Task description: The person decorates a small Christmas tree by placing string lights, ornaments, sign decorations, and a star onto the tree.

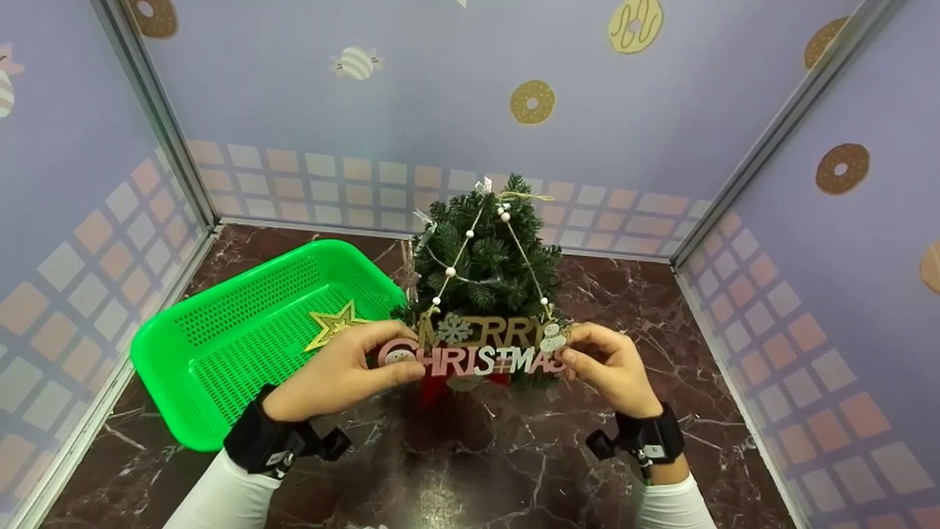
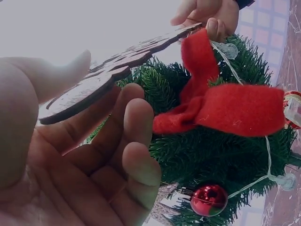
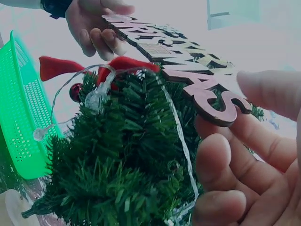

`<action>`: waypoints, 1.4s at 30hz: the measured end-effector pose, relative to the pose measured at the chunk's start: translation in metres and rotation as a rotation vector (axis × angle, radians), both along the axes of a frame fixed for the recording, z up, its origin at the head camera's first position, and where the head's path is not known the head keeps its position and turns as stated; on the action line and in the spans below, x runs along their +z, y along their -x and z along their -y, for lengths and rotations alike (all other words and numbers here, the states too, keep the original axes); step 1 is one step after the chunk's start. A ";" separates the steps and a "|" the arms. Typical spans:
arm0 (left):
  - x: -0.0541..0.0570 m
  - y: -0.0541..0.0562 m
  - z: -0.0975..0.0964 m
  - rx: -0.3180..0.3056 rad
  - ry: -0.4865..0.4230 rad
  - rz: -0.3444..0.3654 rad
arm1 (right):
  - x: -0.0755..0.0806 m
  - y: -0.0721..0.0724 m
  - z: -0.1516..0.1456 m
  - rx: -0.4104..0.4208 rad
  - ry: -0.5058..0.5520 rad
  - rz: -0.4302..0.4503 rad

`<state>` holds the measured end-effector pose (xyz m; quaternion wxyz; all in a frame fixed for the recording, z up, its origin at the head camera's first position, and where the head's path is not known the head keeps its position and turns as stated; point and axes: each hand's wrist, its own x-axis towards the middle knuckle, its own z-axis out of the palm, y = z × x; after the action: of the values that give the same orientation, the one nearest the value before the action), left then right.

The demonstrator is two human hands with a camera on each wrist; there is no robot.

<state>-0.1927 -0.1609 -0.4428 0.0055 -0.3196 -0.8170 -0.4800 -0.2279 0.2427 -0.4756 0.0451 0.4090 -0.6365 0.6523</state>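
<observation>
A wooden "Merry Christmas" sign point(image 1: 481, 360) hangs on a beaded cord from the top of a small Christmas tree point(image 1: 485, 257). My left hand point(image 1: 345, 367) pinches the sign's left end between thumb and fingers. At the opposite end, my right hand point(image 1: 613, 367) pinches the sign near the white snowman. The sign is tilted in front of the lower branches. In the left wrist view a red felt ribbon point(image 2: 240, 110), a shiny red bauble point(image 2: 209, 200) and a clear string light point(image 2: 282, 181) show on the tree. The sign's pink letters point(image 3: 211, 99) appear in the right wrist view.
To the left stands a green plastic basket point(image 1: 165, 330) with a gold star point(image 1: 334, 323) in it. Everything sits on a dark marbled surface point(image 1: 514, 455). Purple patterned panels point(image 1: 440, 88) enclose it at the back and both sides.
</observation>
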 end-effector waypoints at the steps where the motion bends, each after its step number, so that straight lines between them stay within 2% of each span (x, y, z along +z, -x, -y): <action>1: -0.001 0.000 0.001 -0.006 -0.009 0.008 | -0.002 0.001 -0.001 0.004 0.012 0.010; 5: -0.008 0.001 0.004 -0.047 -0.072 0.050 | -0.013 0.003 -0.004 0.015 0.066 0.064; 9: -0.018 0.001 0.011 -0.062 -0.128 0.058 | -0.027 0.005 -0.010 0.002 0.101 0.076; 12: -0.028 0.003 0.018 -0.080 -0.188 0.026 | -0.039 0.005 -0.012 -0.028 0.105 0.091; 15: -0.037 0.005 0.026 -0.109 -0.255 -0.005 | -0.050 0.002 -0.013 -0.082 0.089 0.158; 18: -0.044 0.010 0.034 -0.096 -0.321 -0.032 | -0.062 -0.002 -0.012 -0.127 0.082 0.229; 21: -0.050 0.014 0.040 -0.050 -0.370 -0.025 | -0.072 -0.004 -0.010 -0.121 0.127 0.243; 24: -0.054 0.017 0.047 -0.004 -0.383 -0.015 | -0.079 -0.005 -0.007 -0.061 0.229 0.221; 27: -0.056 0.020 0.055 0.051 -0.370 0.025 | -0.086 -0.004 -0.004 -0.007 0.312 0.214; 30: -0.055 0.024 0.063 0.121 -0.341 0.097 | -0.097 -0.002 -0.002 -0.016 0.306 0.250; 34: -0.052 0.033 0.074 0.222 -0.238 0.183 | -0.113 0.001 0.002 -0.110 0.190 0.339; 38: -0.053 0.042 0.085 0.289 -0.137 0.219 | -0.121 0.002 0.010 -0.256 0.067 0.418; 42: -0.057 0.046 0.097 0.330 -0.103 0.235 | -0.114 0.000 0.019 -0.378 0.027 0.386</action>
<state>-0.2389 -0.2576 -0.4995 0.0050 -0.1226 -0.8277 -0.5476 -0.2282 0.2234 -0.5897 0.0492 0.1502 -0.6896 0.7067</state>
